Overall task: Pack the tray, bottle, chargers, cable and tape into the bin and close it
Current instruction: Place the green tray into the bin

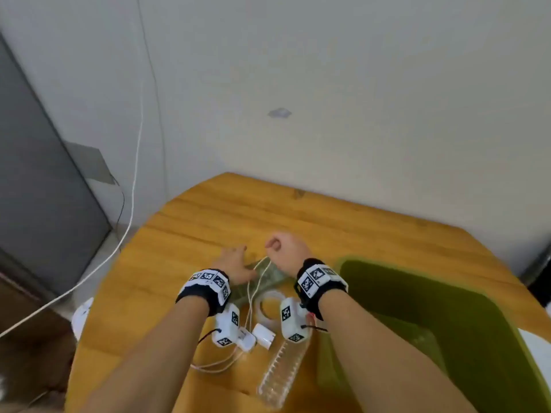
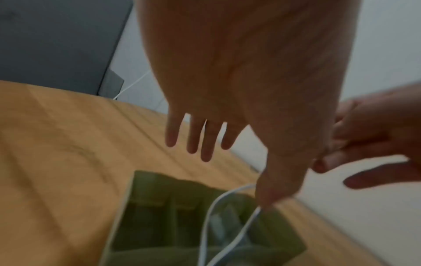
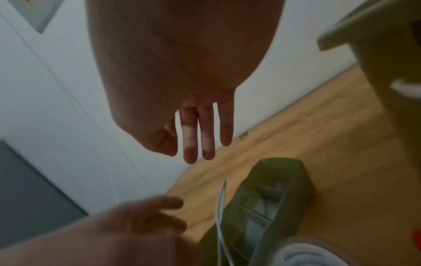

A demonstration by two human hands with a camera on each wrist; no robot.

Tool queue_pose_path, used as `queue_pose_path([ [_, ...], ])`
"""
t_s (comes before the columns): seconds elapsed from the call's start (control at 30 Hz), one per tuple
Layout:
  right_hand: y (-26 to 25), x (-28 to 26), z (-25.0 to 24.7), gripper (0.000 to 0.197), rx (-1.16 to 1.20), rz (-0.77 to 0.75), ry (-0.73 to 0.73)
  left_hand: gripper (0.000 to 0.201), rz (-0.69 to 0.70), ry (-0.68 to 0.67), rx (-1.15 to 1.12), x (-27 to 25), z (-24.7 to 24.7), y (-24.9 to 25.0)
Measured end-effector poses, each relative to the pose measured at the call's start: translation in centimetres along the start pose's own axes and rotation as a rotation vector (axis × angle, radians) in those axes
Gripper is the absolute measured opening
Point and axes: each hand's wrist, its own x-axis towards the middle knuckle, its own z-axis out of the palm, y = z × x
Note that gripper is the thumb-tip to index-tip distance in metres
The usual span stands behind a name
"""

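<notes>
A green divided tray (image 1: 269,278) (image 2: 173,216) (image 3: 275,189) lies on the wooden table (image 1: 208,234). My left hand (image 1: 235,260) (image 2: 205,140) hovers over it with straight fingers and holds nothing. My right hand (image 1: 286,251) (image 3: 198,144) is beside it, thumb and forefinger pinching the top of a white cable (image 1: 253,290) (image 2: 207,225) (image 3: 219,216). The cable hangs in a loop down to two white chargers (image 1: 264,336). Under my right wrist lie a clear tape roll (image 1: 268,305) and a clear bottle (image 1: 283,371). The green bin (image 1: 417,308) stands open on the right.
The table meets a white wall (image 1: 357,114) at the back. A white lead (image 1: 131,204) trails down the wall to the floor on the left, beside a grey cabinet (image 1: 38,189). A white object (image 1: 536,353) lies right of the bin.
</notes>
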Motion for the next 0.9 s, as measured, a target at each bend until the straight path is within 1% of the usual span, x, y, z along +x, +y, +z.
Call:
queue_pose_path([
  [0.03, 0.3, 0.2, 0.5, 0.014, -0.019, 0.021, -0.045, 0.101, -0.003, -0.099, 0.102, 0.2, 0.7, -0.7],
  [0.07, 0.6, 0.6, 0.8, 0.015, -0.038, 0.054, -0.069, 0.11, -0.005, -0.166, 0.198, 0.7, 1.2, -1.3],
  [0.1, 1.0, 0.9, 1.1, 0.016, -0.054, 0.083, -0.084, 0.118, -0.01, -0.221, 0.276, 1.0, 2.2, -2.2],
  [0.13, 1.5, 1.1, 1.4, 0.015, -0.064, 0.111, -0.101, 0.124, -0.011, -0.248, 0.34, 1.0, 2.9, -2.8],
  [0.17, 1.9, 1.4, 1.5, 0.015, -0.073, 0.121, -0.102, 0.125, 0.002, -0.23, 0.391, 1.3, 3.5, -3.3],
  [0.2, 2.2, 1.8, 1.4, 0.014, -0.071, 0.125, -0.095, 0.122, 0.012, -0.192, 0.421, 1.5, 3.9, -3.7],
  [0.27, 2.5, 2.5, 1.4, 0.015, -0.055, 0.139, -0.08, 0.105, 0.029, -0.095, 0.447, 2.2, 4.1, -4.4],
  [0.3, 2.7, 2.7, 1.4, 0.015, -0.052, 0.146, -0.067, 0.099, 0.035, -0.069, 0.44, 2.5, 4.1, -4.8],
  [0.4, 2.9, 3.2, 1.0, 0.015, -0.041, 0.147, 0.007, 0.094, 0.053, -0.056, 0.327, 2.8, 2.8, -5.6],
  [0.47, 2.8, 3.5, 0.7, 0.018, -0.023, 0.129, 0.04, 0.091, 0.08, 0.008, 0.259, 2.8, 1.0, -5.8],
  [0.53, 2.2, 3.7, 0.3, 0.03, -0.033, 0.061, 0.062, 0.084, 0.119, 0.108, 0.238, 2.6, -1.4, -5.8],
  [0.6, 1.0, 3.6, -0.5, 0.047, -0.044, -0.05, 0.076, 0.079, 0.173, 0.226, 0.244, 1.7, -4.1, -5.4],
  [0.67, -0.7, 3.4, -1.7, 0.063, -0.049, -0.169, 0.078, 0.082, 0.225, 0.37, 0.28, 0.4, -7.1, -4.6],
  [0.73, -2.2, 3.2, -2.9, 0.084, -0.1, -0.284, 0.076, 0.088, 0.291, 0.503, 0.315, -1.5, -9.9, -3.4],
  [0.8, -3.7, 2.9, -4.0, 0.109, -0.25, -0.401, 0.091, 0.092, 0.374, 0.571, 0.313, -3.7, -12.2, -1.7],
  [0.83, -4.3, 2.7, -4.7, 0.118, -0.344, -0.444, 0.11, 0.093, 0.412, 0.586, 0.297, -4.9, -13.1, -0.8],
  [0.87, -5.0, 2.3, -5.5, 0.123, -0.434, -0.478, 0.143, 0.094, 0.453, 0.596, 0.267, -6.1, -13.7, 0.2],
  [0.9, -5.7, 1.7, -6.3, 0.124, -0.511, -0.505, 0.185, 0.093, 0.496, 0.601, 0.23, -7.2, -14.2, 1.2],
])
